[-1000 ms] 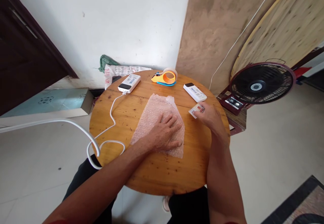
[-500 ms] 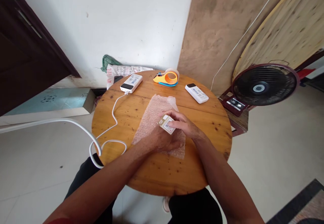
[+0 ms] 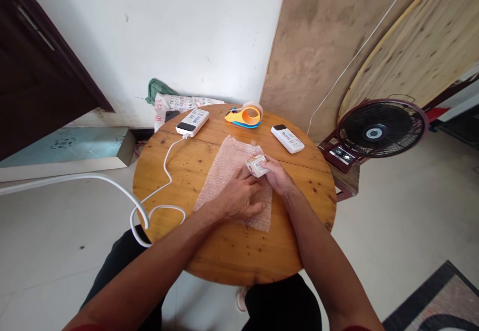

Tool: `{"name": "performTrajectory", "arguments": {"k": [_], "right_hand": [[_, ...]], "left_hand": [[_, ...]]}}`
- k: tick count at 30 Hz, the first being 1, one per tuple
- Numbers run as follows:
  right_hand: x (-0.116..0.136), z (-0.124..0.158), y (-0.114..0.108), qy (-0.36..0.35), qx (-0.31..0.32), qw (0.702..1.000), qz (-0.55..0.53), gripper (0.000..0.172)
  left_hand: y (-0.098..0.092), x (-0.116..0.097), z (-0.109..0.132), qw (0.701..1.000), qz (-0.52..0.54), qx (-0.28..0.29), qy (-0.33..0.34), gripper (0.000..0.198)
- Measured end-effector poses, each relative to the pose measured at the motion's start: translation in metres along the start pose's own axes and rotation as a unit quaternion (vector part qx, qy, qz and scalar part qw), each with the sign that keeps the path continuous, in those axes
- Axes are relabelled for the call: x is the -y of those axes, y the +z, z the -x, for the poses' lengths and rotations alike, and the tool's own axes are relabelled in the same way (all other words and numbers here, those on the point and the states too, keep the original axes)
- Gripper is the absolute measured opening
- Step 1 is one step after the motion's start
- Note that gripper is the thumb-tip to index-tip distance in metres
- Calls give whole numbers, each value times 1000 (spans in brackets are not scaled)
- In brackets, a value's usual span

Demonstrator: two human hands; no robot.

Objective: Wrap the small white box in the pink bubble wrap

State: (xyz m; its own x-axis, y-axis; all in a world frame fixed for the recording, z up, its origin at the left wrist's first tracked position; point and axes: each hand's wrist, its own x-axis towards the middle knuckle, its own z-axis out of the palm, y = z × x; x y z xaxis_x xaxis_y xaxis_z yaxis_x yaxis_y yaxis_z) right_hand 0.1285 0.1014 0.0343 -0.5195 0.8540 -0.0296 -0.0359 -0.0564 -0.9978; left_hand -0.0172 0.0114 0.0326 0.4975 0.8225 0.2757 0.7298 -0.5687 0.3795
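Note:
A small printed white box [image 3: 257, 166] is pinched in my right hand [image 3: 277, 175], just above the bubble wrap. Beneath it, the pinkish bubble wrap [image 3: 220, 171] lies flat on the round wooden table [image 3: 239, 256]. My left hand [image 3: 241, 195] rests on the wrap with its fingers spread, close below the box and holding nothing. Part of the wrap is hidden under this hand.
At the table's far side are a white power bank [image 3: 192, 123] with a white cable [image 3: 167, 161], an orange tape dispenser [image 3: 229, 117] and a second white power bank [image 3: 287, 139]. A fan [image 3: 374, 133] stands beyond the right edge.
My right hand has moved the box right and away from the back of my left hand, turning it so other faces show. My left hand now lies flatter on the wrap.

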Motion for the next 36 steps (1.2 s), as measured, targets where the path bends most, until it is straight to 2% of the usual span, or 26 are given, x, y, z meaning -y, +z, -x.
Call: {"name": "performTrajectory", "arguments": {"k": [2,3,6,9,13,18,21,24,27,31,33,36], "right_hand": [[1,0,-1,4,-2,1000,-3,32],[1,0,-1,9,0,1000,-8,33],[1,1,-1,23,11,1000,-16,34],[-1,1,0,19,40,999,3,37],[-2,3,0,-30,88,991,100,35],[-1,5,4,-92,118,942,301,45],[-1,5,2,-119,140,923,338,54],[-1,5,-1,-121,153,918,345,51],[1,6,0,-129,141,911,364,41],[4,9,7,-128,85,894,421,34],[4,9,10,-134,68,881,448,34],[4,10,10,-140,75,870,466,38]], "left_hand": [[-5,6,1,998,20,-30,-47,26],[-8,10,1,994,32,-57,-91,24],[-13,23,3,948,91,-159,-260,30],[-15,33,3,907,154,-184,-345,32],[-12,36,1,901,174,-171,-359,31],[-11,38,0,894,193,-172,-366,33],[-13,40,0,892,204,-171,-366,34],[-13,42,0,890,211,-171,-367,34],[-11,44,-1,888,216,-171,-367,34],[-9,47,-1,889,224,-171,-360,34],[-8,48,0,891,225,-171,-356,34],[-9,48,0,892,223,-171,-354,33]]}}
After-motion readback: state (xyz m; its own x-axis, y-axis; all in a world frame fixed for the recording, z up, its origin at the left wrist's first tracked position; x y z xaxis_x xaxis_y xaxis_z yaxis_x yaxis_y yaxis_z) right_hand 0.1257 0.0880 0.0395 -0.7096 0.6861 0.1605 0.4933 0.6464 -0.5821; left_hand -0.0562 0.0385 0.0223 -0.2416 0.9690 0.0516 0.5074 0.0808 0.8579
